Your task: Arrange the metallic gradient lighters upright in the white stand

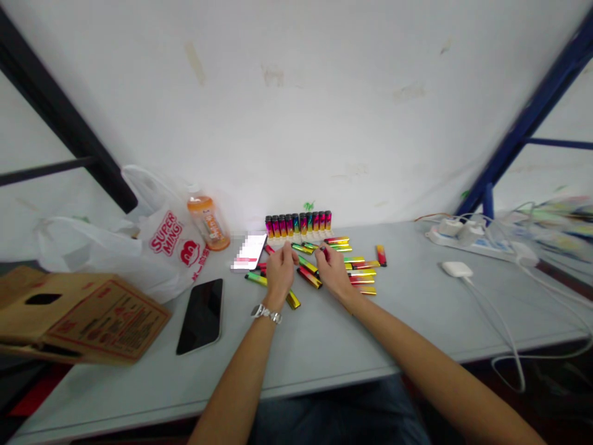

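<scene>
Close together over the table, my left hand [280, 269] and my right hand [332, 271] both have curled, pinching fingers. A small dark tip shows at my right fingertips, too small to name; whatever my left fingers hold, if anything, is hidden. Shiny flat tubes in red, yellow and green lie around both hands, such as a red-gold tube [309, 278] between them and a yellow-green tube [256, 279] by my left hand. Behind stands a row of upright, black-topped colourful tubes [289, 226] in a white holder [317, 236]. My left wrist wears a silver watch [266, 313].
Left are a lit phone [251, 252], a dark phone [201, 316], an orange drink bottle [209, 222], a white plastic bag [162, 253] and a cardboard box [99, 318]. Right are a white charger [456, 269], a power strip [482, 244] and cables. A wall [296, 123] rises behind.
</scene>
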`<state>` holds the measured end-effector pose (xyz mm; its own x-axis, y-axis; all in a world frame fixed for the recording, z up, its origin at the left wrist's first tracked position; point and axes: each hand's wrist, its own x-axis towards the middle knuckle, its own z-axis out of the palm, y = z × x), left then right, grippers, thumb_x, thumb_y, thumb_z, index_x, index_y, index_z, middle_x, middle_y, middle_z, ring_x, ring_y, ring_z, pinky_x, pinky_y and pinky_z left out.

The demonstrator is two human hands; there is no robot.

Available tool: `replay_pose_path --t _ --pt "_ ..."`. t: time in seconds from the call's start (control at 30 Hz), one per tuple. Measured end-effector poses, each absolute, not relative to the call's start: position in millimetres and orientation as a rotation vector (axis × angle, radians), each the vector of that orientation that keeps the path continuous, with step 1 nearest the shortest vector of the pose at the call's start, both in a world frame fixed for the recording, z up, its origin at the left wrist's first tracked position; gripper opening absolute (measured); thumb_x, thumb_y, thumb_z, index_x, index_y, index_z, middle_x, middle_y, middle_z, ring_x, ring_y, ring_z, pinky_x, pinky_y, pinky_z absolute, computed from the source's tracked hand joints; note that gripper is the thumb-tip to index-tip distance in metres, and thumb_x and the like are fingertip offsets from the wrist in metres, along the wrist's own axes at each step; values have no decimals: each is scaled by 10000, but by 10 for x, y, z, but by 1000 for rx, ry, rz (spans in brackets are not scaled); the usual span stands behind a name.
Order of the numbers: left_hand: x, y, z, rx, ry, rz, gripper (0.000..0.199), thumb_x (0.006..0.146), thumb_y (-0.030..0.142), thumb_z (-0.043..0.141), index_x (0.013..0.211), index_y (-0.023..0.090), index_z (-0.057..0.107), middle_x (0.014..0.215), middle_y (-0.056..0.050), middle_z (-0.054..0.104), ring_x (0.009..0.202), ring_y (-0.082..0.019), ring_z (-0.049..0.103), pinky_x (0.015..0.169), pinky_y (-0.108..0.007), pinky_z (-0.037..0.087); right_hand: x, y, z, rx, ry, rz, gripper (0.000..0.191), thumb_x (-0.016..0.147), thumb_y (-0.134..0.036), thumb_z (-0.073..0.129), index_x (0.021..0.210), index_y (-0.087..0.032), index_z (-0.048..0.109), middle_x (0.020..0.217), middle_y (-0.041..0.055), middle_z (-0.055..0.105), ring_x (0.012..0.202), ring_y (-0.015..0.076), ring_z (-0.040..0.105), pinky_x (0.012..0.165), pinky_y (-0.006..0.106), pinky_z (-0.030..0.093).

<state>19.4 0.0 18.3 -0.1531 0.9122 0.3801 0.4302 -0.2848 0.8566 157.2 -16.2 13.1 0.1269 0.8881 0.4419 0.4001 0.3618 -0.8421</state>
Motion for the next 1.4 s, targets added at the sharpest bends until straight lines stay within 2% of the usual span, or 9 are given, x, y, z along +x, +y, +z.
replay_pose_path --t 0.17,0.33,0.4,0.63,0.9,1.1,1.17,1.3,1.4 --pt "194 -15 184 1692 1504 1442 561 956 530 329 569 196 561 566 -19 599 566 -146 544 610 -267 403 1588 -210 164 -1169 -1515 531 386 913 -518 470 680 -217 408 595 -53 381 572 123 364 556 268 265" --pt "199 -24 189 1695 1514 1423 583 946 571 325 572 194 566 570 -21 606 565 -149 544 602 -270 400 1606 -215 150 -1118 -1529 551 405 922 -546 446 690 -216 411 594 -49 378 570 123 363 548 266 270" --pt "202 -25 189 1694 1511 1425 583 944 573 327 575 193 568 573 -23 609 569 -149 546 607 -268 404 1605 -194 131 -1151 -1515 555 385 921 -526 444 690 -218 419 587 -46 392 570 129 376 549 265 277" --pt "211 -36 194 1674 1493 1411 590 936 599 339 578 191 572 570 -17 598 561 -144 535 585 -268 394 1592 -150 123 -1280 -1588 508 194 861 -297 429 680 -226 424 587 -34 453 568 148 424 564 268 280" --pt "208 -47 209 1693 1470 1427 600 941 598 321 586 191 584 588 -18 617 592 -149 559 628 -267 418 1559 -169 91 -1293 -1619 513 245 907 -363 440 704 -225 448 575 -43 443 554 147 431 553 264 284" --pt "174 -23 190 1674 1498 1429 575 937 592 343 575 196 549 549 -14 581 549 -145 535 547 -258 380 1571 -174 110 -1154 -1600 591 268 949 -476 445 1003 -223 514 705 -35 533 621 149 498 600 256 376" --pt "157 -18 188 1667 1503 1428 571 939 588 345 581 194 552 562 -16 588 555 -144 537 547 -256 381 1604 -160 136 -1119 -1628 585 264 952 -470 452 971 -217 525 734 -21 552 663 154 522 644 266 412" --pt "134 -22 195 1649 1496 1419 572 938 590 350 589 189 560 573 -18 595 562 -144 538 552 -257 382 1687 -56 200 -1036 -1720 423 250 879 -442 596 868 -193 606 879 41 591 826 176 552 761 297 449" --pt "124 -17 198 1654 1495 1400 591 939 603 341 583 187 564 570 -16 591 557 -142 534 561 -263 382 1736 134 251 -1064 -1758 388 215 850 -384 630 909 -181 666 847 40 621 730 159 549 718 297 453"
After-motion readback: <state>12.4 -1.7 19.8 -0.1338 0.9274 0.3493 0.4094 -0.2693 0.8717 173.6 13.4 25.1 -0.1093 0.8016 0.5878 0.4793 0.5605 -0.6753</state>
